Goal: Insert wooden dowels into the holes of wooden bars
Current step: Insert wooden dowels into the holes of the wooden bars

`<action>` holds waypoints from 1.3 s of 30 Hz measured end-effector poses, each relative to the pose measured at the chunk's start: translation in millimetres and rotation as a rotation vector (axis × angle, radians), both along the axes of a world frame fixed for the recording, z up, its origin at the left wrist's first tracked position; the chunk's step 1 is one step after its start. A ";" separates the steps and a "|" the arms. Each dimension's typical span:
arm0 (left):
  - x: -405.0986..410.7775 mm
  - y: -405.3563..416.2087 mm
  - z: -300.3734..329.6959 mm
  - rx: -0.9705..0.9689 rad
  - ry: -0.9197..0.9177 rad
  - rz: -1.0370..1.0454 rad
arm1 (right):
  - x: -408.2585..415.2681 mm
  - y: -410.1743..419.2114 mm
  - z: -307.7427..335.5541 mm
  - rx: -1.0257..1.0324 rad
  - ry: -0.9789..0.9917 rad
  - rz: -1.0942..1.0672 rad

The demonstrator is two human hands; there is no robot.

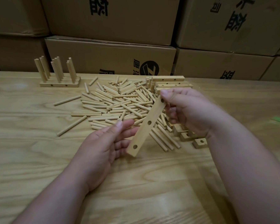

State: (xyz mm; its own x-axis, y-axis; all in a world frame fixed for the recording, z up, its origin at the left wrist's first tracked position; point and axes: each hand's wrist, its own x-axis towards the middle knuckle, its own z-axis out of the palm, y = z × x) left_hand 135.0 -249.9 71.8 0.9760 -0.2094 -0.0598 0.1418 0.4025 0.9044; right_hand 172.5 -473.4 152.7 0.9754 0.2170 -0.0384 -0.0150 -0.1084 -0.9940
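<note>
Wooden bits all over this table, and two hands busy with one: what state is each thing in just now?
Held bar: tilted, off the table, all three holes in view empty.
Right hand: pinches the bar's upper end.
Left hand: open, fingers beside the bar's lower part.
Loose dowels: heaped flat.
Finished bars: dowels standing upright in them.
Spare bars: stacked, holes empty.

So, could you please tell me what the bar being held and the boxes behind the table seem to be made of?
The bar looks like pale, smooth, unpainted wood: faint grain, cleanly drilled holes. The boxes look like plain brown corrugated cardboard, matte, with black printing and folded flap seams.
</note>
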 end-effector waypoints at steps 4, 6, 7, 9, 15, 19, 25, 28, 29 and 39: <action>-1.2 -0.1 -1.8 0.070 -0.063 -0.025 | -2.5 26.4 -11.7 -0.070 -0.025 -0.013; -1.5 1.0 -2.2 0.089 -0.080 -0.020 | -3.3 35.0 -15.2 -0.071 -0.046 -0.040; -1.0 1.8 -2.7 0.083 -0.074 -0.009 | -3.9 36.6 -15.1 -0.075 -0.048 -0.066; 0.6 2.8 -2.8 0.040 -0.042 0.026 | -4.0 33.0 -14.3 -0.217 -0.080 -0.149; 5.1 3.9 0.6 -0.130 0.067 0.148 | 0.7 19.6 -24.2 -1.100 -0.032 -0.190; 3.8 4.0 2.5 -0.135 0.059 0.129 | 3.4 23.4 -30.9 -1.226 0.076 -0.154; 2.0 4.7 6.5 -0.151 0.071 0.135 | 2.9 28.6 -31.0 -1.216 0.110 -0.057; 1.3 4.5 7.7 -0.155 0.083 0.133 | 1.0 29.7 -30.3 -1.196 0.130 -0.019; 1.0 4.5 7.9 -0.158 0.088 0.133 | 0.4 29.7 -30.0 -1.189 0.141 -0.008; 3.1 3.7 4.8 -0.170 0.055 0.136 | -3.9 29.6 -27.4 -1.198 0.160 0.116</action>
